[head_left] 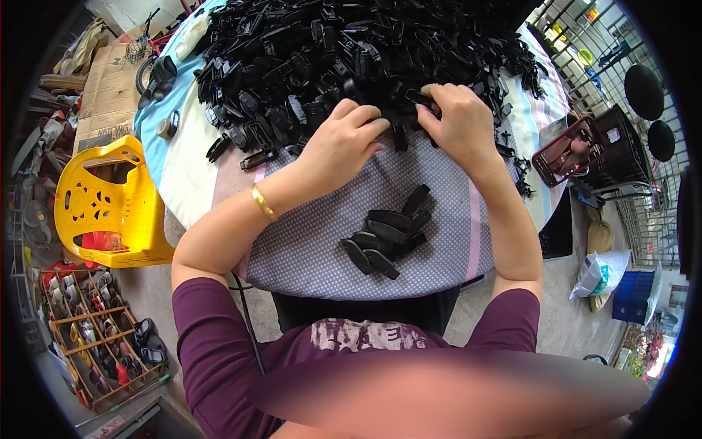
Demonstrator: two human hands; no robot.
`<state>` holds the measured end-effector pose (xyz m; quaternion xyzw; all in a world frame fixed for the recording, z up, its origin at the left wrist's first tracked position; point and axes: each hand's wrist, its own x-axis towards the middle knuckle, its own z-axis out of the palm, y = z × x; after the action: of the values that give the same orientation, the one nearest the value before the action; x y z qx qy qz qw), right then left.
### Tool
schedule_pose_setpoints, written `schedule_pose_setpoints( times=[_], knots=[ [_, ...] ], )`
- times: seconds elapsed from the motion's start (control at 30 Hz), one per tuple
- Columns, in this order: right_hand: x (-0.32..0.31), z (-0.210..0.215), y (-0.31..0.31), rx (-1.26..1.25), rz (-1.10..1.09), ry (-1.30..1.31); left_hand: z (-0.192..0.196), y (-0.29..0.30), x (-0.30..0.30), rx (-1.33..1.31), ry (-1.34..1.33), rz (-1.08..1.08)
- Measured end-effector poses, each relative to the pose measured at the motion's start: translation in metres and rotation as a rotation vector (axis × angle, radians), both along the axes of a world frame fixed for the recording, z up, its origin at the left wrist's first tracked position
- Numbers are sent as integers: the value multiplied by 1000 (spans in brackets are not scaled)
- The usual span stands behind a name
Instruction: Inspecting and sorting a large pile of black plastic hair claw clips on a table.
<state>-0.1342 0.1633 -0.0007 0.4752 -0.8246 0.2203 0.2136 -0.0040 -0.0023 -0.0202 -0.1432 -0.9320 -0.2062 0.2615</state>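
Observation:
A large heap of small, elongated black plastic pieces (292, 66) covers the far part of the cloth-covered table (307, 249). At the heap's near edge, my right hand (464, 128) pinches one black plastic piece (420, 97) between thumb and fingers. My left hand (340, 146) is just to its left, fingers curled together over the near edge of the heap; what they hold, if anything, is hidden. Between the two hands a black piece stands out against the cloth. Closer to me lies a small separate pile of similar curved black pieces (387, 230).
A phone (567, 152) with a lit screen is propped at the table's right edge. On the left are a yellow plastic chair (146, 219), a small round tin (167, 126) and a shoe rack (95, 329). To the right stand a wire grille, a white bag (601, 273) and a blue crate (635, 296).

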Motion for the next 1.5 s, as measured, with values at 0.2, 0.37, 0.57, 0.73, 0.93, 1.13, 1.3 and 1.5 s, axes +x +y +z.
schedule_pose_setpoints(
  times=[0.2,0.37,0.57,0.73,0.93,1.13,1.3,1.5],
  knots=[
    [16,17,12,343,169,-275,-13,2,-19,-365,29,246],
    [28,13,9,495,314,-378,-12,2,-18,-266,44,205],
    [18,-4,7,393,461,-316,0,-3,-3,159,130,109],
    [18,3,-1,-84,377,-743,12,2,5,1029,-241,30],
    [30,-2,-7,-64,408,-482,6,-6,5,1137,-348,-50],
    [38,-1,-7,-53,359,-255,7,-11,5,1177,-394,-1],
    [46,-1,-7,-52,323,-136,5,-2,8,1181,-370,-25],
    [50,-4,-11,-128,234,-96,4,-3,7,1327,-337,-151]
  ],
)
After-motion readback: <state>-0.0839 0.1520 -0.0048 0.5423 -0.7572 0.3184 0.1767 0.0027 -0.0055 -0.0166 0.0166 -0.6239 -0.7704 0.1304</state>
